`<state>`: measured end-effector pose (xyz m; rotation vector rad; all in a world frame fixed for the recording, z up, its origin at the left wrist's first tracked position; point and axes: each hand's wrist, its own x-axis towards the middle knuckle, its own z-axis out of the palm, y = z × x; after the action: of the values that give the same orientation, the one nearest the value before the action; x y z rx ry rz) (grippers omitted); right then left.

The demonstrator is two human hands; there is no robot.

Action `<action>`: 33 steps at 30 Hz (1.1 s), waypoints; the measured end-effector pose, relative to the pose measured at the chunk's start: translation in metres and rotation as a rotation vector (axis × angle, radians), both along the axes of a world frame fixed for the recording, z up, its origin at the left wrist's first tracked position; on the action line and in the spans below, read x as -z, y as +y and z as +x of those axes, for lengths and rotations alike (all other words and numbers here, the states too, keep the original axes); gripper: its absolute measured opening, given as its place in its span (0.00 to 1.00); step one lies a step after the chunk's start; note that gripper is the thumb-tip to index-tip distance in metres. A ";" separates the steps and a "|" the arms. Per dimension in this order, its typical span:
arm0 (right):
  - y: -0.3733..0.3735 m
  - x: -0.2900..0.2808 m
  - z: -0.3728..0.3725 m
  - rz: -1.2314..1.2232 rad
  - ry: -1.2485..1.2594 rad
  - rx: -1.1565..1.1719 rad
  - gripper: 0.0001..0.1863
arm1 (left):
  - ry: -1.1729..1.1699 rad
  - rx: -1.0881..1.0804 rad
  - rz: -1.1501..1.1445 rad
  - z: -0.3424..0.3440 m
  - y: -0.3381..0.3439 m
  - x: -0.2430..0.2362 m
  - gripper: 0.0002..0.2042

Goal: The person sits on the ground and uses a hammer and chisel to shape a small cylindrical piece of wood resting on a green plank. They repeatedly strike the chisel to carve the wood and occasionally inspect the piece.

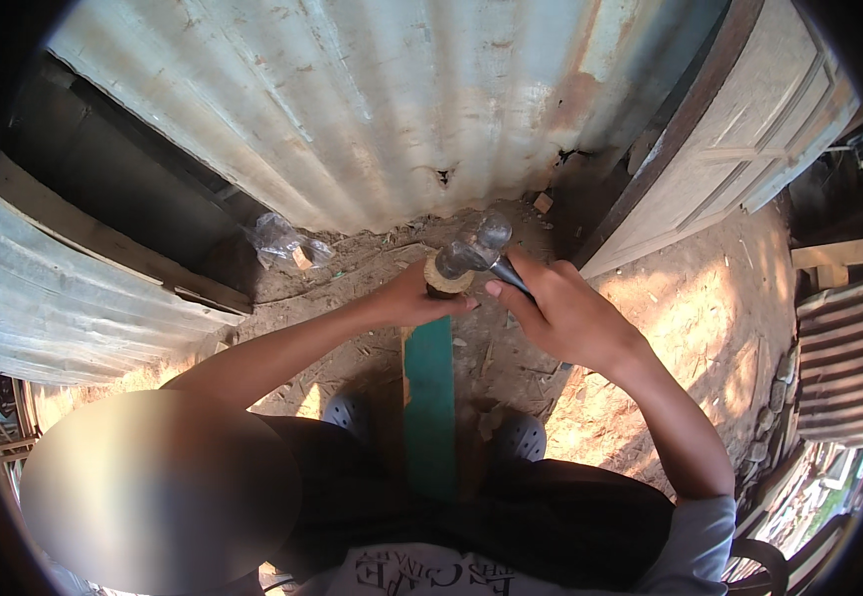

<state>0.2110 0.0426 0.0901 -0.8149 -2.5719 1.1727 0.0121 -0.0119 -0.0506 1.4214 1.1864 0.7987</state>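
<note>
Hammer (489,256), one, in clenched right fingers (526,270), one tan-topped piece (446,277) in curled left fingers (458,304), one board (429,402)

Head-worn fisheye, facing steeply down; left hand (409,299), right hand (578,314) near, mid-view.

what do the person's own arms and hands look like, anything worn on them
The left hand and right hand are ungloved, with no watch or bracelet showing on the wrists. The right forearm is bare, below a light grey-blue short sleeve. The left forearm is bare too; its sleeve is hidden.
</note>
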 end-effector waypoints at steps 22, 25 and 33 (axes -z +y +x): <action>0.004 -0.010 0.003 -0.040 -0.115 0.023 0.11 | -0.033 -0.086 0.077 0.012 -0.002 0.000 0.18; 0.002 -0.011 0.000 -0.044 -0.121 0.026 0.11 | 0.001 -0.040 0.033 0.011 -0.001 -0.012 0.18; 0.001 -0.036 -0.010 0.107 0.012 0.144 0.08 | 0.023 -0.140 0.125 0.013 -0.014 -0.018 0.15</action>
<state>0.2005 0.0437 0.1265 -0.9467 -2.4944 0.9872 0.0249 -0.0256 -0.0327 1.4646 1.2831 0.9702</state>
